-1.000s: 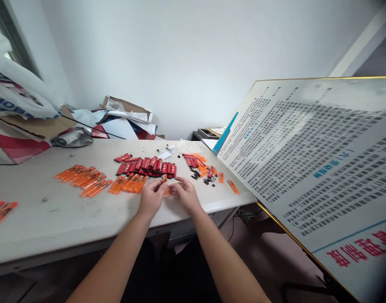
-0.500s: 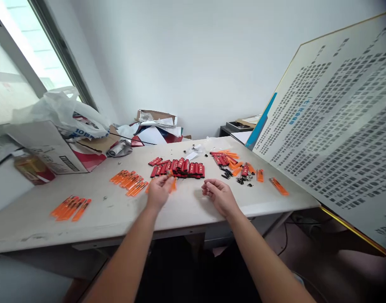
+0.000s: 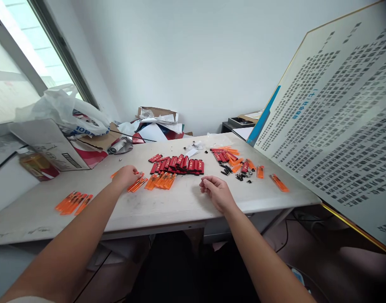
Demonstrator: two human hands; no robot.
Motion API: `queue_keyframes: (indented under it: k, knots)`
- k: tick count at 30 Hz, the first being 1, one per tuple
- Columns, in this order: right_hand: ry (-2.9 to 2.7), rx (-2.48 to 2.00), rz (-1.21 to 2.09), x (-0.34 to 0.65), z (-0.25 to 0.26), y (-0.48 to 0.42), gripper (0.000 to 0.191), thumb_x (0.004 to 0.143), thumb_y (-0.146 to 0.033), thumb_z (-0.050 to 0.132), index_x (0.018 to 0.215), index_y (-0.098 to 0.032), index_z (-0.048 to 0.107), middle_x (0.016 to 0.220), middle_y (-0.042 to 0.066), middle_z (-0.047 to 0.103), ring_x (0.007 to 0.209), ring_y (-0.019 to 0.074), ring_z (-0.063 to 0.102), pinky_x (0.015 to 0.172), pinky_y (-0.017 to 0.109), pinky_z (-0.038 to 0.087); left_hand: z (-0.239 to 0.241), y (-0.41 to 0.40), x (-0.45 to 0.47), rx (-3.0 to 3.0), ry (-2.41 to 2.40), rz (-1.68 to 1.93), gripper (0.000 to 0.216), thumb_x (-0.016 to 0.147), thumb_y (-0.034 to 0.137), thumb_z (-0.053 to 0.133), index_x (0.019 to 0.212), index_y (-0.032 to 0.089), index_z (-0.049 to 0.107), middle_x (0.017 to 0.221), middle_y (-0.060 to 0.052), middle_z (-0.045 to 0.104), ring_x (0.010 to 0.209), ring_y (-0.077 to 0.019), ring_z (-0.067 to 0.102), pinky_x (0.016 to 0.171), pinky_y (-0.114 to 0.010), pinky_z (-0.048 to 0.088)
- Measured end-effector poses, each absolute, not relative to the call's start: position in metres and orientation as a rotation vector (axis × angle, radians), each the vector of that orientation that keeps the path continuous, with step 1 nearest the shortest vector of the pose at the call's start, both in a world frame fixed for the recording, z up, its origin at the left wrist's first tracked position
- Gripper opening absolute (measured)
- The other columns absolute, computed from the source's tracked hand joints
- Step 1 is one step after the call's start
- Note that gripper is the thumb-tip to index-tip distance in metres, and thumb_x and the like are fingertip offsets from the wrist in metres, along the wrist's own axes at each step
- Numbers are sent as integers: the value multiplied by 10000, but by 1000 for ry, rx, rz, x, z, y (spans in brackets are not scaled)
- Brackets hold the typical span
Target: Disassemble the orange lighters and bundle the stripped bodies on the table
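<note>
My left hand (image 3: 125, 176) is over the middle-left group of orange see-through lighter bodies (image 3: 137, 184), covering part of it. Its fingers are curled together, and whatever is between them is hidden. Just right of it another fan of orange lighter bodies (image 3: 161, 181) lies in front of a heap of red lighter cases (image 3: 180, 164) with gold lettering and black ends. My right hand (image 3: 216, 191) rests low over the table, right of the heap, with thumb and fingers pinched; anything in them is too small to make out.
Mixed red cases and orange bodies (image 3: 226, 155) lie right of centre, beside small black and metal parts (image 3: 240, 176). More orange bodies (image 3: 73, 203) lie far left. A carton (image 3: 54, 145) with a plastic bag stands left; a large printed board (image 3: 322, 122) leans at right.
My left hand has moved left from the fan of orange lighter bodies before the red heap to the group beside it. My right hand has barely moved. The view has shifted slightly.
</note>
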State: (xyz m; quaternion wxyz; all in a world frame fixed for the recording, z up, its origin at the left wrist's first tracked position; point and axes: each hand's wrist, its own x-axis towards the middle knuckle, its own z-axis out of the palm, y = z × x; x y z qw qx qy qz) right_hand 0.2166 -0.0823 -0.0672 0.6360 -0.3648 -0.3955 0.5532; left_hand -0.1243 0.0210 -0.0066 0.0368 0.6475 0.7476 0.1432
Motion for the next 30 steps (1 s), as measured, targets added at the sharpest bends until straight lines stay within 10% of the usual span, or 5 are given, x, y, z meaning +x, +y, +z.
queue_keyframes:
  k: [16, 24, 30]
  knots:
    - [-966, -831, 1251, 217, -68, -82, 267, 682, -385, 744, 803, -160, 670, 682, 11, 657, 560, 95, 563, 560, 232, 416, -3, 15, -74, 2009, 2187, 158, 189, 617, 387, 701, 596, 218, 617, 656, -112, 679, 733, -295, 633, 634, -334, 392]
    - [-990, -834, 1250, 217, -70, -80, 236, 705, -364, 726, 810, -159, 675, 679, 12, 660, 558, 95, 566, 568, 231, 431, 13, -16, -34, 1686, 1419, 1351, 277, 806, 443, 543, 951, 215, 486, 678, -5, 609, 613, -168, 563, 596, -286, 448]
    - [-950, -847, 1247, 214, -65, -83, 204, 697, -341, 712, 783, -162, 665, 652, 3, 650, 517, 81, 547, 541, 223, 427, -3, -55, 51, 1213, 807, 1364, 319, 759, 494, 640, 720, 204, 512, 457, 72, 328, 384, -85, 296, 397, -232, 297]
